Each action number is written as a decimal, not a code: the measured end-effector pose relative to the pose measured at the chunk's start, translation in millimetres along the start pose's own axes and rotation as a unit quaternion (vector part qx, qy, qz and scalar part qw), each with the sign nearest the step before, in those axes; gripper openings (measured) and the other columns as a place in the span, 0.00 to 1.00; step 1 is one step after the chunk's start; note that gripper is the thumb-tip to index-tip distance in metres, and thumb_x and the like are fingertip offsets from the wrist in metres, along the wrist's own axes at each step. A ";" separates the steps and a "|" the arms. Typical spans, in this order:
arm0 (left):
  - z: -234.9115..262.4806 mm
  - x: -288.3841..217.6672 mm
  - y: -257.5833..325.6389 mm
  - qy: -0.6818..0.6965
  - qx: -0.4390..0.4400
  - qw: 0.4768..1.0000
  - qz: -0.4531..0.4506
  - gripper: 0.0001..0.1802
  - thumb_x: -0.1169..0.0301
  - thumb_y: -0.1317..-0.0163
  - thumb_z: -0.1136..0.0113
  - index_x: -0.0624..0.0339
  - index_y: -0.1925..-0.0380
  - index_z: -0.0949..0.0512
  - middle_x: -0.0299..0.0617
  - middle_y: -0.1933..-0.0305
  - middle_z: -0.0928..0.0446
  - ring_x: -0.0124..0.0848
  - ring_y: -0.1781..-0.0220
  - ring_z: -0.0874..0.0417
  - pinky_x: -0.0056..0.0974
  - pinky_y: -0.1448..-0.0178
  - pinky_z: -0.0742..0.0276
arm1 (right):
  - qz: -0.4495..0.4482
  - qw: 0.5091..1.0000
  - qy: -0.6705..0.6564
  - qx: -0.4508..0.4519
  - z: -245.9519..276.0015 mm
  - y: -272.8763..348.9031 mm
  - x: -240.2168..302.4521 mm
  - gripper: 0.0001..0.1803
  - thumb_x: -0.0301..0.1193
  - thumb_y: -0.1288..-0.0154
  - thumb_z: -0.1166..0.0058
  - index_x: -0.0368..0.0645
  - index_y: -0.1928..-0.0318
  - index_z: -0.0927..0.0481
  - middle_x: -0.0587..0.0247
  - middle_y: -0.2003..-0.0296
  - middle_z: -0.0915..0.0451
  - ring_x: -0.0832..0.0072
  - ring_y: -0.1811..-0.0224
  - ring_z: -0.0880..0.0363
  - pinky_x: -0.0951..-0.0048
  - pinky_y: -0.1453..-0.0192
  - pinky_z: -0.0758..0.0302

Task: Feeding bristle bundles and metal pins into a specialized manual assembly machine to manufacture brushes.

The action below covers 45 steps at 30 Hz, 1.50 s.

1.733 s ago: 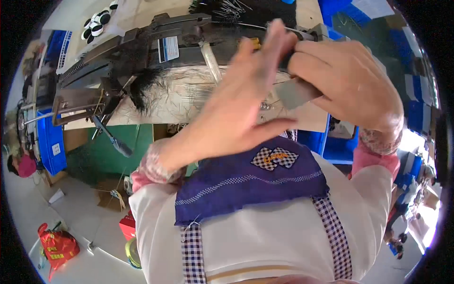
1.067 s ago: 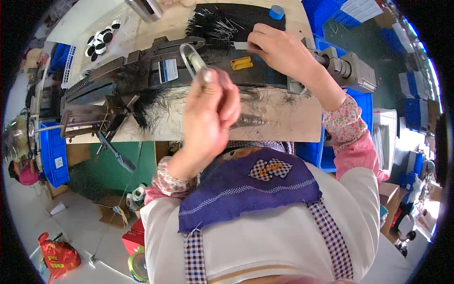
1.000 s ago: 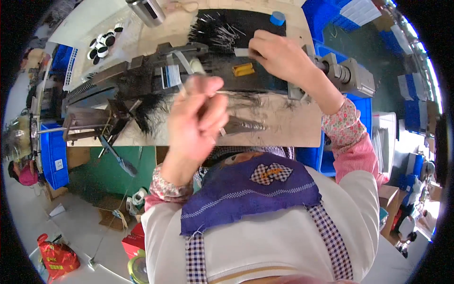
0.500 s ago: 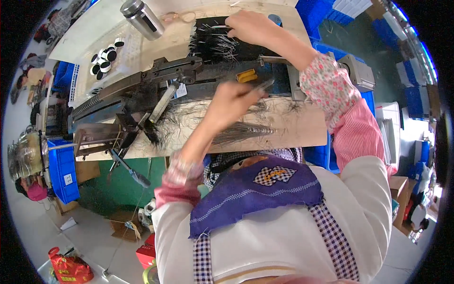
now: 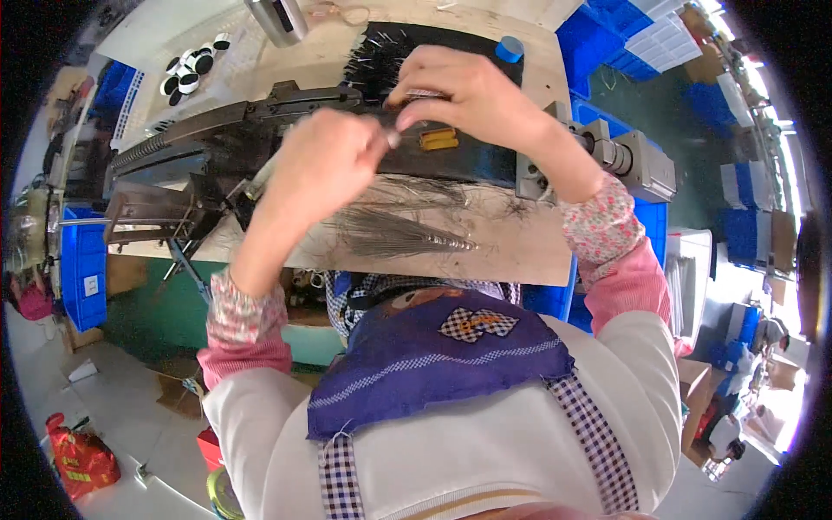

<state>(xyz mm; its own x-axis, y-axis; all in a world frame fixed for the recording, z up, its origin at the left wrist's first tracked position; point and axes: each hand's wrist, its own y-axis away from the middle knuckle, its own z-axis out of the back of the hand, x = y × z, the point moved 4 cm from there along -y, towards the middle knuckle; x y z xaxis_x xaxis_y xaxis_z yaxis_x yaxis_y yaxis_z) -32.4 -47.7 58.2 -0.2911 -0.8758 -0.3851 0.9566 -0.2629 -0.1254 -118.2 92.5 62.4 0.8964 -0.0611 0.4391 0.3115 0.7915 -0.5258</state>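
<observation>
My left hand (image 5: 331, 158) is closed in front of the dark metal bench machine (image 5: 308, 97), its fingertips smeared by motion. Close beside it on the right, my right hand (image 5: 468, 91) has its fingers curled and its thumb pointing at the left hand. A small greyish tip shows between the two hands, but what either one grips is too blurred to name. Behind my right hand lies a black mat (image 5: 381, 43) with thin metal pieces on it. A yellow block (image 5: 439, 139) sits below my right hand. Nearer me, brushes with dark bristles and twisted wire ends (image 5: 407, 236) lie in a bundle.
A steel flask (image 5: 277, 19) and a clear tray (image 5: 238, 82) of white cylinders with black ends (image 5: 186, 71) stand at the back left. A blue roll (image 5: 510, 49) rests at the mat's right. A metal machine head (image 5: 637, 165) closes off the right; blue bins (image 5: 84, 269) flank the bench.
My right hand has come off the metal pieces on the mat toward me. My left hand has moved left and up, so both hands now meet at the machine. The view has shifted slightly.
</observation>
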 end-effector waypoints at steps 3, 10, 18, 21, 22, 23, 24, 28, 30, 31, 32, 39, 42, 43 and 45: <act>-34.6 -8.5 3.5 0.146 0.022 0.989 -0.014 0.12 0.63 0.41 0.43 0.59 0.74 0.17 0.54 0.78 0.22 0.50 0.72 0.19 0.47 0.64 0.24 | -0.171 0.977 -0.120 -0.040 27.1 5.0 4.0 0.12 0.28 0.44 0.37 0.37 0.61 0.20 0.68 0.72 0.22 0.81 0.68 0.25 0.77 0.60 0.28; -61.0 2.0 -60.0 0.186 0.055 0.980 0.036 0.17 0.56 0.48 0.38 0.60 0.71 0.16 0.56 0.76 0.22 0.50 0.73 0.19 0.45 0.64 0.23 | -0.120 0.991 0.052 0.039 31.2 37.4 2.5 0.11 0.31 0.46 0.38 0.38 0.67 0.23 0.60 0.73 0.24 0.67 0.68 0.25 0.68 0.63 0.28; -13.1 12.6 -27.0 -0.211 -0.100 0.966 -0.108 0.06 0.68 0.47 0.41 0.56 0.80 0.21 0.39 0.70 0.20 0.38 0.67 0.18 0.41 0.66 0.21 | -0.047 0.994 0.094 0.019 -13.3 10.8 -5.8 0.09 0.31 0.46 0.39 0.40 0.68 0.23 0.56 0.72 0.21 0.57 0.66 0.21 0.64 0.61 0.25; -2.5 8.7 -8.1 -0.263 -0.191 0.930 -0.171 0.05 0.76 0.48 0.43 0.52 0.75 0.19 0.30 0.65 0.22 0.31 0.66 0.21 0.36 0.67 0.22 | -0.127 0.992 -0.008 0.001 -11.3 7.3 -8.5 0.08 0.30 0.42 0.41 0.39 0.63 0.18 0.56 0.68 0.18 0.62 0.66 0.19 0.71 0.60 0.24; 5.9 7.7 1.2 -0.221 -0.299 0.917 -0.148 0.07 0.77 0.50 0.41 0.52 0.71 0.18 0.31 0.65 0.22 0.32 0.66 0.22 0.35 0.66 0.23 | -0.118 0.992 -0.026 -0.019 -12.2 7.6 -10.2 0.09 0.30 0.42 0.41 0.39 0.63 0.18 0.57 0.69 0.17 0.63 0.67 0.19 0.71 0.60 0.24; 11.4 8.9 12.8 -0.174 -0.400 0.891 -0.124 0.11 0.78 0.51 0.39 0.52 0.68 0.17 0.32 0.66 0.22 0.34 0.67 0.22 0.35 0.66 0.23 | -0.111 0.992 -0.045 -0.041 -13.4 7.7 -12.8 0.09 0.31 0.42 0.41 0.39 0.63 0.17 0.57 0.69 0.17 0.64 0.67 0.19 0.72 0.60 0.24; 6.1 12.7 26.4 -0.115 -0.455 0.871 -0.144 0.15 0.82 0.52 0.38 0.56 0.63 0.16 0.36 0.65 0.21 0.36 0.65 0.22 0.35 0.65 0.24 | -0.119 0.990 -0.046 -0.063 -16.1 7.2 -17.5 0.09 0.31 0.42 0.41 0.39 0.63 0.17 0.57 0.69 0.17 0.64 0.67 0.19 0.72 0.60 0.24; -104.1 26.3 84.0 0.434 -0.262 0.837 0.208 0.09 0.75 0.35 0.46 0.65 0.56 0.23 0.41 0.65 0.20 0.26 0.73 0.23 0.29 0.72 0.28 | -0.094 0.994 -0.026 -0.047 -34.9 -12.1 -26.9 0.11 0.32 0.43 0.40 0.37 0.63 0.18 0.56 0.69 0.17 0.63 0.68 0.19 0.71 0.61 0.24; -128.8 24.5 82.2 0.689 -0.147 0.640 0.308 0.13 0.65 0.32 0.48 0.66 0.59 0.23 0.36 0.75 0.26 0.21 0.83 0.33 0.25 0.81 0.42 | -0.119 0.992 -0.028 -0.002 -40.0 -12.7 -29.8 0.13 0.34 0.44 0.38 0.37 0.63 0.17 0.53 0.69 0.18 0.62 0.66 0.19 0.69 0.60 0.24; -124.2 37.9 80.5 0.683 -0.140 0.646 0.309 0.13 0.65 0.32 0.48 0.66 0.59 0.23 0.36 0.75 0.26 0.21 0.83 0.33 0.25 0.81 0.42 | -0.123 0.992 -0.030 -0.012 -40.8 -11.6 -31.5 0.13 0.34 0.44 0.38 0.37 0.63 0.17 0.53 0.69 0.18 0.62 0.66 0.19 0.69 0.60 0.24; -123.6 52.5 76.7 0.840 -0.081 0.451 0.290 0.18 0.59 0.31 0.52 0.64 0.64 0.23 0.35 0.79 0.30 0.20 0.85 0.37 0.25 0.84 0.46 | -0.137 0.990 -0.045 -0.008 -42.9 -10.9 -33.6 0.12 0.33 0.44 0.39 0.37 0.63 0.17 0.52 0.69 0.18 0.61 0.66 0.19 0.68 0.60 0.24; -17.8 12.6 46.0 0.963 0.043 0.236 0.124 0.30 0.48 0.32 0.57 0.68 0.53 0.27 0.35 0.85 0.37 0.22 0.91 0.42 0.27 0.89 0.49 | -0.146 0.989 -0.032 0.020 -48.9 -8.6 -31.6 0.11 0.30 0.46 0.39 0.34 0.65 0.18 0.50 0.70 0.19 0.56 0.66 0.20 0.64 0.60 0.25; -70.9 25.0 48.8 0.640 -0.104 0.734 0.200 0.18 0.67 0.39 0.42 0.65 0.53 0.31 0.37 0.79 0.31 0.22 0.84 0.34 0.28 0.82 0.39 | -0.142 0.989 -0.035 0.018 -52.2 -15.1 -25.5 0.11 0.30 0.46 0.39 0.34 0.66 0.18 0.50 0.70 0.19 0.55 0.66 0.20 0.63 0.59 0.25; -97.7 32.5 48.9 0.492 -0.201 0.829 0.174 0.17 0.71 0.41 0.40 0.65 0.54 0.31 0.36 0.78 0.30 0.21 0.82 0.32 0.28 0.79 0.36 | -0.133 0.990 -0.041 0.034 -51.9 -17.4 -22.8 0.11 0.30 0.46 0.39 0.34 0.66 0.18 0.50 0.70 0.19 0.55 0.66 0.20 0.63 0.59 0.25; -97.2 39.2 41.7 0.480 -0.178 0.837 0.194 0.16 0.72 0.41 0.39 0.65 0.56 0.32 0.35 0.77 0.29 0.21 0.81 0.31 0.28 0.77 0.34 | -0.139 0.990 -0.016 0.016 -52.4 -16.4 -26.8 0.09 0.29 0.45 0.41 0.35 0.66 0.18 0.52 0.71 0.20 0.54 0.65 0.21 0.64 0.59 0.25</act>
<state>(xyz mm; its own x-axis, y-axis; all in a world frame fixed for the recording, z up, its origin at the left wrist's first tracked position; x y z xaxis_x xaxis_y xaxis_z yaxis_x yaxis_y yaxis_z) -4.7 -53.6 -50.9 0.0057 -0.0939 -0.9956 0.9673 0.2528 -0.0183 -130.8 49.3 21.1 0.7666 -0.2610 0.5867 0.5344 0.7659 -0.3574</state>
